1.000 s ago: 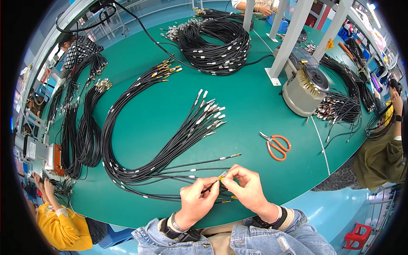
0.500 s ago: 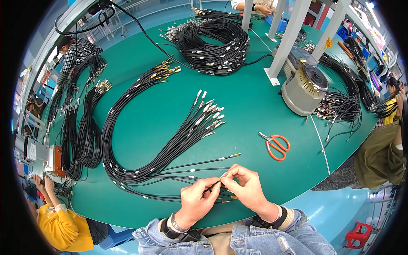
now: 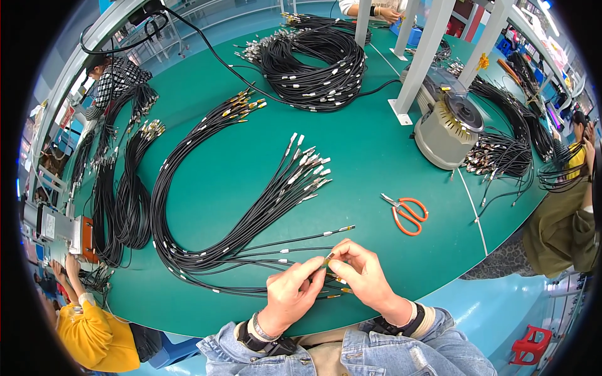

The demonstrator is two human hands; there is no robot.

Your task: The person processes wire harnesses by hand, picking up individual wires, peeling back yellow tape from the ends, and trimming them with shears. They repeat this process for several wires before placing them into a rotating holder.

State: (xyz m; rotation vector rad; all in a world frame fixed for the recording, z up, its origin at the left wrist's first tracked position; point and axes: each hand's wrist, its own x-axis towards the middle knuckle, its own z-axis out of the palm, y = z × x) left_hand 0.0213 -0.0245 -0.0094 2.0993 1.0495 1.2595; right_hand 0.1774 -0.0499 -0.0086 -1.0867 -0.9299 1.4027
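Observation:
Close to the table's near edge, my left hand [image 3: 292, 289] pinches a thin black cable near its end. Just beside it, my right hand [image 3: 364, 276] has thumb and finger closed on the tip of that same cable, where a small pale piece shows between the fingertips. Several loose cable ends with yellow-brown tips [image 3: 339, 289] lie beneath and between my hands. They belong to a long curved bundle of black cables [image 3: 164, 207] with white tags, which sweeps round to my left. One separate cable end [image 3: 342, 230] lies just beyond my hands.
Orange-handled scissors [image 3: 411, 216] lie right of my hands on the green table [image 3: 370, 156]. A grey round machine [image 3: 446, 138] stands beside white metal posts [image 3: 426, 56]. A coiled cable pile [image 3: 313, 69] sits at the back. Co-workers sit around the table; a red stool [image 3: 530, 344] stands on the floor.
My right fingers have shifted slightly at the cable tip, and the right thumb sits a little lower. The left hand keeps its pinch. The cables on the table lie as before.

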